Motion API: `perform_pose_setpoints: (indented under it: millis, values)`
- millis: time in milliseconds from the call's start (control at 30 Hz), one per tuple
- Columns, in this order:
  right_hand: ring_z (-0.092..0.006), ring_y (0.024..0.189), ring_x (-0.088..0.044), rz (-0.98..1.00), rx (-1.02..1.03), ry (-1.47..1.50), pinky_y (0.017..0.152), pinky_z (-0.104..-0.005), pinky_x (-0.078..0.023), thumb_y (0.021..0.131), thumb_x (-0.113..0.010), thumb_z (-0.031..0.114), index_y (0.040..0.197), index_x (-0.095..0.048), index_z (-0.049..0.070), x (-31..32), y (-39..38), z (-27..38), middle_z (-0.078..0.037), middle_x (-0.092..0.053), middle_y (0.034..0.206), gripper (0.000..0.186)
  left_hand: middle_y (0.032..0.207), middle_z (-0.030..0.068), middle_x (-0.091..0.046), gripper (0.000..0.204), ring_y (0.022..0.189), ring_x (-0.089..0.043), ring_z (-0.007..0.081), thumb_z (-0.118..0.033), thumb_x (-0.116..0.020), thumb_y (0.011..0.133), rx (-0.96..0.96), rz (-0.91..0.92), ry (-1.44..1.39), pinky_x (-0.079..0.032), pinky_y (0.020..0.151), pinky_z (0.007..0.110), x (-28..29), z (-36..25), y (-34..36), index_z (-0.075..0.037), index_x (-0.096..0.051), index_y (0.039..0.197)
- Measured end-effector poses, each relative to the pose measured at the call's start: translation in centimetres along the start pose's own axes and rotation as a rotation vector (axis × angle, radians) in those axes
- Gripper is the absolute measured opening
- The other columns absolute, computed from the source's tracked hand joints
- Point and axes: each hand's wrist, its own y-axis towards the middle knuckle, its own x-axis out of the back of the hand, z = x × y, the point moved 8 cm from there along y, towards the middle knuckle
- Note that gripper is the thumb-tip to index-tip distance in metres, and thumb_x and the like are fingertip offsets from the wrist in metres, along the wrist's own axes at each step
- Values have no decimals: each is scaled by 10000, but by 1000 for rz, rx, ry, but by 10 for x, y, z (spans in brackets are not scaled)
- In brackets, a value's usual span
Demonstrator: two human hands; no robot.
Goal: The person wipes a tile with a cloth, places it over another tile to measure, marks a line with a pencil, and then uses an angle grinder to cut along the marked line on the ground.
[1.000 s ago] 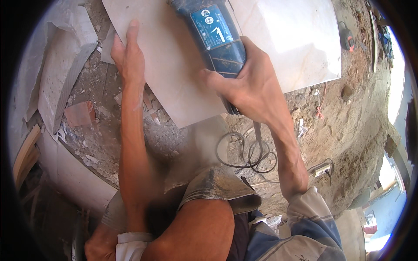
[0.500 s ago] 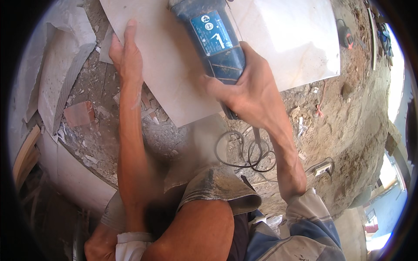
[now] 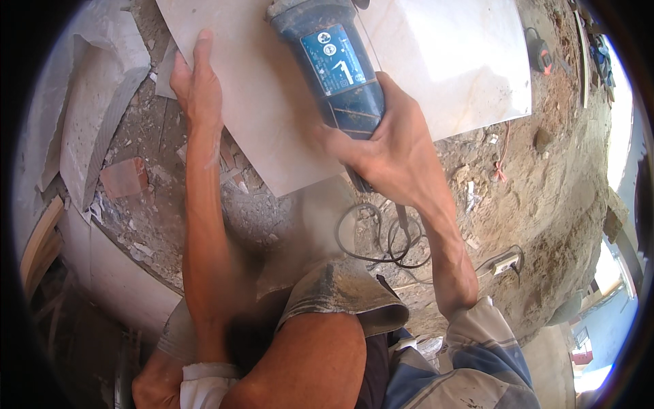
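Observation:
A blue, dust-covered angle grinder (image 3: 357, 102) lies across a large pale tile (image 3: 255, 102), its head cut off by the top of the picture. My right hand (image 3: 398, 146) wraps around the grinder's rear body, thumb on its left side. The disc is hidden, and dust blurs the air below. At the tile's left edge, my left hand (image 3: 196, 92) grips it, thumb on top and the other fingers partly hidden at the side. A dark power cord (image 3: 402, 218) runs from the grinder's rear end and coils on the ground.
Broken tile pieces (image 3: 102, 102) lean at the left, near a reddish brick piece (image 3: 125, 177). Rubble covers the ground around the tile. A tape measure (image 3: 541, 58) lies beyond the tile's right edge. A white power socket strip (image 3: 505, 264) sits at the right.
The grinder and my right hand have shifted slightly toward me over the tile. My left hand stays at the tile's edge.

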Motion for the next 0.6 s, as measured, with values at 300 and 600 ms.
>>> perform_pose_setpoints:
  millis: [300,600]
  values:
    - [-270,694,-735,-17,23,-33,642,-391,-608,798,-823,272,1110,-616,-149,1,-6,-5,-216,-734,818,563,1361,103,-706,545,1225,-649,182,-352,-700,1072,14,-3,-14,-474,1084,318,1,4,2,42,-627,1441]
    - [-270,688,-733,-25,23,-32,643,-395,-608,794,-828,281,1111,-616,-135,0,-12,-12,-210,-735,822,565,1323,96,-719,537,1193,-653,172,-356,-704,1070,18,-15,-5,-483,1056,310,2,3,1,42,-642,1425]
